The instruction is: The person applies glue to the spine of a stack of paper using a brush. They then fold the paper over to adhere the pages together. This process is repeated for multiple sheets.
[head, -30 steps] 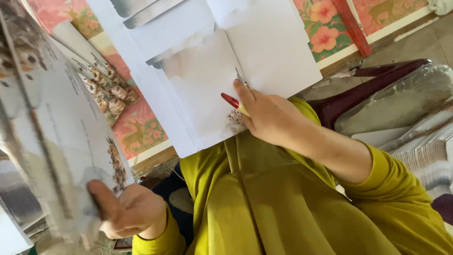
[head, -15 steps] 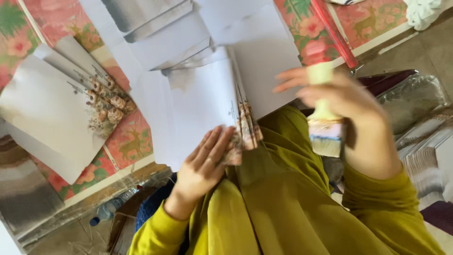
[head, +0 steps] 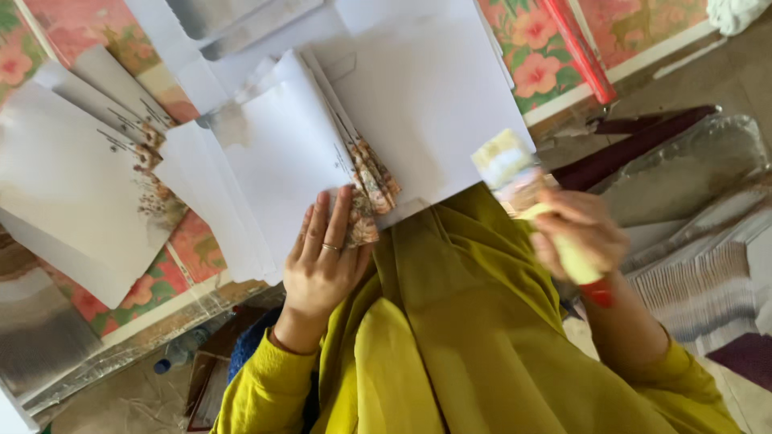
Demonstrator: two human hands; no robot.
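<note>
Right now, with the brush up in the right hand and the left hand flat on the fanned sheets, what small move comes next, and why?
Probably bring the brush down onto the exposed edges of the fanned sheets. The right hand holds it just off to their right, bristles toward the paper, while the left hand lies flat on the lower end of the stack, seemingly pinning it. The brush is blurred, so this is a guess.

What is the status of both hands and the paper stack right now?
Left hand flat on fanned white sheets. Right hand grips paintbrush, bristles over sheet edge. Nothing blocking.
</note>
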